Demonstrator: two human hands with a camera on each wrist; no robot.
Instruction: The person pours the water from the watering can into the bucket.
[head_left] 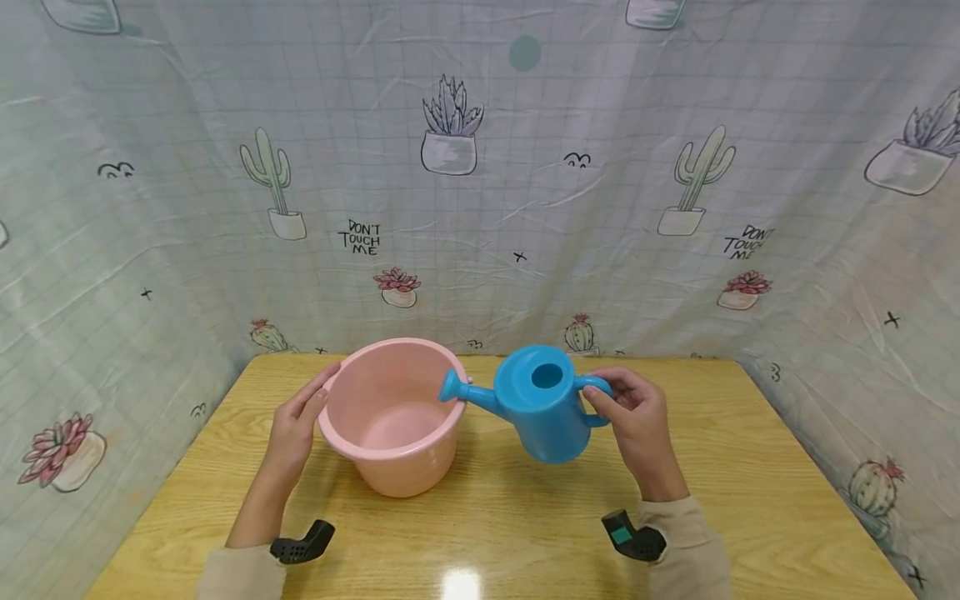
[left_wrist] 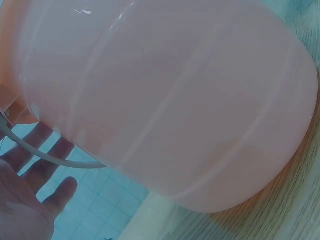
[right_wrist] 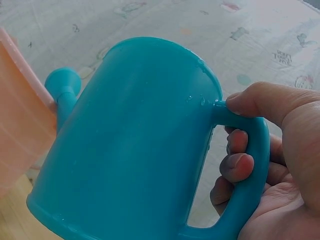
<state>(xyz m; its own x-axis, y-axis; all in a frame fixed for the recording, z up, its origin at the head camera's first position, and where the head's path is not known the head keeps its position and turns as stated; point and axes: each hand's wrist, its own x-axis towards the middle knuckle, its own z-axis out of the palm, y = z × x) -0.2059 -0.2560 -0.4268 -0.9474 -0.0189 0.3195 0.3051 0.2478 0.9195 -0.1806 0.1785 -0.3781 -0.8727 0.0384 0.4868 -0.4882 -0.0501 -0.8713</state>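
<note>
A pink plastic bucket (head_left: pixel 405 479) stands on the table, its mouth turned up. At its left side my left hand (head_left: pixel 295 417) rests its fairly straight fingers against the rim. The left wrist view shows those fingers beside a thin curved handle (left_wrist: pixel 55 161), thumb clear of the wall. My right hand (head_left: pixel 636 415) grips a blue watering can (head_left: pixel 542 425) by its rear handle (right_wrist: pixel 256 165), fingers curled through the loop. The can tilts toward the bucket, and its spout head (head_left: pixel 452 386) hangs over the right rim. No water stream is visible.
A wooden table (head_left: pixel 510 533) reaches back to a hanging cloth (head_left: pixel 525 208) printed with cacti and potted plants. The cloth also closes off both sides. Black wrist devices (head_left: pixel 303 543) are worn on both forearms. Droplets cling to the can near its handle.
</note>
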